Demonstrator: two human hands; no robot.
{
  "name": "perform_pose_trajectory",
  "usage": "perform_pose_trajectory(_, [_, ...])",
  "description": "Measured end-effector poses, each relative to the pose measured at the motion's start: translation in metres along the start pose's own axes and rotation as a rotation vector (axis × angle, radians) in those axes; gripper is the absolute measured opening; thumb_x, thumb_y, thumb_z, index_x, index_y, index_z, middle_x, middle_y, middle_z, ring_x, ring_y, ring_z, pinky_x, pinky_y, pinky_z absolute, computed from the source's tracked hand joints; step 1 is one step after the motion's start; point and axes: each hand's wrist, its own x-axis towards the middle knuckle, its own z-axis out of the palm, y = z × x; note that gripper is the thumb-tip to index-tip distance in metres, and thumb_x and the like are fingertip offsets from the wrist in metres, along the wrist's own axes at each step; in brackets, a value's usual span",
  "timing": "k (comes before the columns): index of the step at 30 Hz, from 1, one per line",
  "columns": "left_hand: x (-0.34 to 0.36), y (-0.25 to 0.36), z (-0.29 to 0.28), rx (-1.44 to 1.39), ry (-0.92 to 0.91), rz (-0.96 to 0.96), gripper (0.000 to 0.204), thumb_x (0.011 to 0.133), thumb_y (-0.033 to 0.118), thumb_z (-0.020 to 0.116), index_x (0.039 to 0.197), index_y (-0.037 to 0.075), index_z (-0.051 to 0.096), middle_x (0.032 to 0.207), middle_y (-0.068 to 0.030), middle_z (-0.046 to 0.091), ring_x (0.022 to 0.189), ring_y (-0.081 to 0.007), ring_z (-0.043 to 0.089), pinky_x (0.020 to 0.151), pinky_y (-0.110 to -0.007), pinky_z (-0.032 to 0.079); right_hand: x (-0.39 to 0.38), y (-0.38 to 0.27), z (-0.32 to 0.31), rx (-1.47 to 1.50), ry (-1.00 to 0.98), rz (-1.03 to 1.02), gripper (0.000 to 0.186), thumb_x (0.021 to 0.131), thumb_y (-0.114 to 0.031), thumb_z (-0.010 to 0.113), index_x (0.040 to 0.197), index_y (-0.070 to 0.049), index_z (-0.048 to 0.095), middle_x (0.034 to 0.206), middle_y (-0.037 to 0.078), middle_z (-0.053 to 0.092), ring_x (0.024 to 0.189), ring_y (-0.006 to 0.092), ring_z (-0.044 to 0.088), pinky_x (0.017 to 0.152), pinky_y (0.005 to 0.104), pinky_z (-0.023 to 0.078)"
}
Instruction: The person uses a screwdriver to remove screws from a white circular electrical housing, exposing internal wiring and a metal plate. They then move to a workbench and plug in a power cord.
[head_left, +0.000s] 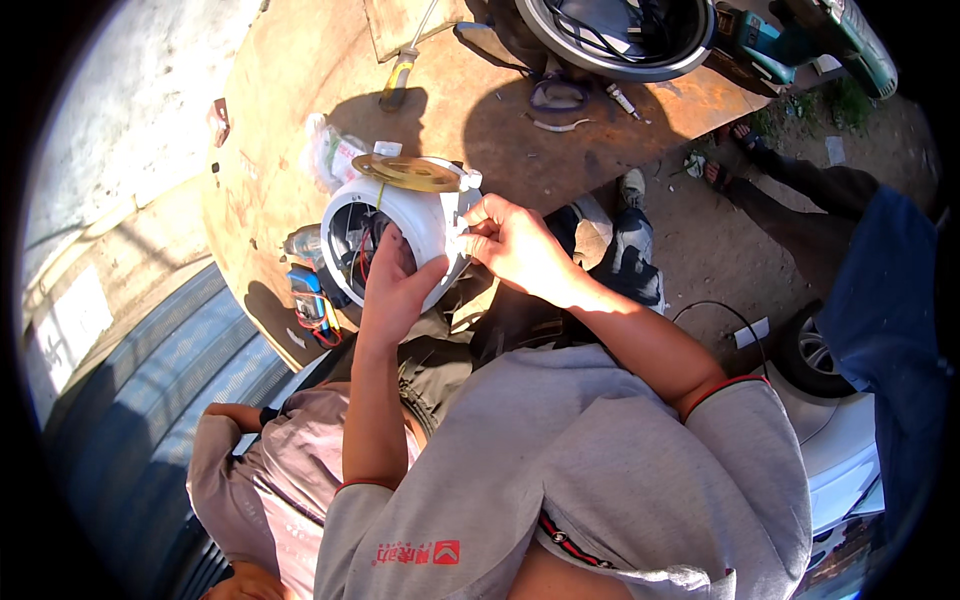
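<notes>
A white round appliance housing lies tipped at the table's near edge, its open end toward me. Dark parts and thin red and other wires show inside the opening. A gold-coloured round disc sits at its far side. My left hand grips the near right rim, with fingers reaching into the opening and the thumb outside. On the housing's right side, my right hand is closed in a pinch at a small white part; exactly what lies between the fingertips is hidden.
On the wooden table lie a yellow-handled screwdriver, a clear plastic bag and a blue device with coloured leads. A round pot holding black cable and teal power tools stand far right. A person in pink is close at left.
</notes>
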Motion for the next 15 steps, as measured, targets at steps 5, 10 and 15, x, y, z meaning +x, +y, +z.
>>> perform_pose_trajectory(5, [0.001,0.001,0.001,-0.014,0.003,0.014,0.063,0.085,-0.009,0.066,0.141,-0.003,0.04,0.131,-0.0104,0.057,0.122,-0.0191,0.056,0.105,-0.035,0.044,-0.001,0.001,0.001,-0.002,0.011,-0.004,0.02,0.092,-0.009,0.068,0.106,0.004,0.061,0.087,0.015,0.073,0.078,0.02,0.07,0.07,0.0355,0.053])
perform_pose_trajectory(10, [0.001,-0.004,-0.002,-0.076,-0.004,0.045,0.068,0.081,-0.007,0.068,0.143,-0.002,0.041,0.135,-0.0101,0.056,0.126,-0.0211,0.053,0.107,-0.035,0.042,0.001,0.004,0.003,-0.004,0.017,-0.028,0.016,0.093,-0.009,0.067,0.102,0.003,0.062,0.085,0.014,0.072,0.072,0.0177,0.068,0.064,0.0346,0.052])
perform_pose_trajectory(15, [0.001,-0.002,-0.005,-0.138,-0.003,-0.024,0.069,0.081,-0.005,0.07,0.143,-0.002,0.041,0.136,-0.0099,0.056,0.126,-0.0206,0.054,0.106,-0.035,0.042,0.002,-0.013,-0.002,-0.043,-0.057,0.121,0.013,0.093,-0.009,0.066,0.1,0.002,0.063,0.076,0.011,0.068,0.064,0.0163,0.064,0.058,0.0341,0.05])
